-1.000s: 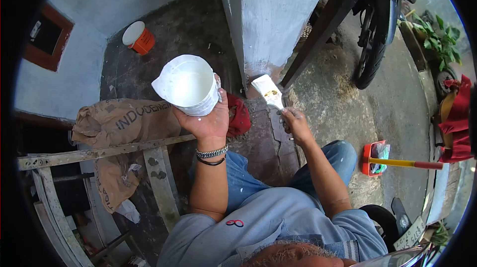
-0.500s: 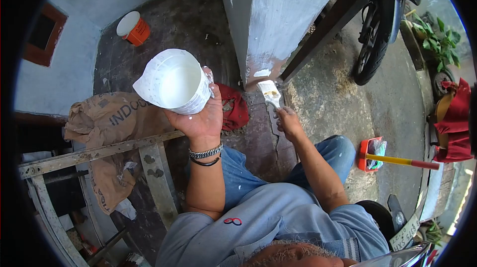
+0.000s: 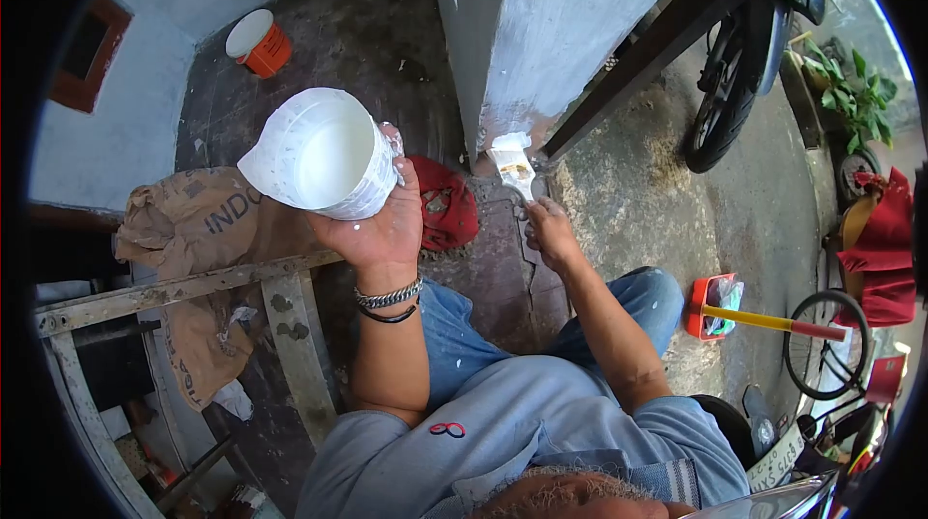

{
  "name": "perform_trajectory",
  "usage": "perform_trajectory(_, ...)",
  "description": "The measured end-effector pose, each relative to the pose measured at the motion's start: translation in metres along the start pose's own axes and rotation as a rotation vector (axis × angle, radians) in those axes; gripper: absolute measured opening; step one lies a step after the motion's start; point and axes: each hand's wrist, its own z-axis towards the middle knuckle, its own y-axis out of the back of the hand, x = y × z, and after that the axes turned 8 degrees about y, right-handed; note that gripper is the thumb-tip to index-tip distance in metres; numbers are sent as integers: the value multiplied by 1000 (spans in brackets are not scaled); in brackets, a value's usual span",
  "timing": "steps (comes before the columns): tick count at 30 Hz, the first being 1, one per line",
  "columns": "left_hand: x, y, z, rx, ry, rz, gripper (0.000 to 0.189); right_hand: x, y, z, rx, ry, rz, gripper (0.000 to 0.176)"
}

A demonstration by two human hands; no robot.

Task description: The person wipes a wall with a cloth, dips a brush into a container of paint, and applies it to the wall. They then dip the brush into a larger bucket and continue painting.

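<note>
My left hand [image 3: 372,234] is closed around a white paint container [image 3: 324,157], its palm underneath and its fingers along the right side. Smooth white paint shows inside, and white smears coat the fingers. In my right hand [image 3: 551,232] is a flat paintbrush [image 3: 515,171], gripped by its handle. The bristles are white with paint and touch the foot of a pale blue-grey pillar [image 3: 570,36], beside a fresh white patch [image 3: 510,141] on its brownish base.
An orange bucket [image 3: 266,53] stands at the far left. Brown sacks [image 3: 184,229], a metal frame [image 3: 193,284] and a red cloth [image 3: 449,205] lie near my left arm. To the right are a motorcycle wheel [image 3: 727,99], an orange tray [image 3: 696,306] and a bicycle wheel [image 3: 791,345].
The brush has moved up against the pillar's base, over the white patch. My left hand still holds the container. A bicycle has come into view at the right.
</note>
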Motion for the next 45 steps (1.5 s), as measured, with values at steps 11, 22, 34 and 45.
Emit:
perform_trajectory(11, -2, -4, -4, 56, -8, -7, 63, 81, -30, -88, 76, 371, -24, 21)
perform_trajectory(22, -29, -11, -13, 91, -100, 9, 66, -116, 11, 39, -74, 455, -367, 14)
perform_trajectory(34, -26, -10, -15, 9, -86, -9, 67, -30, -45, 8, 54, 548, -101, 24)
perform_trajectory(45, -29, -6, -12, 7, -80, -27, 69, -113, 10, 45, -157, -108, -47, 12)
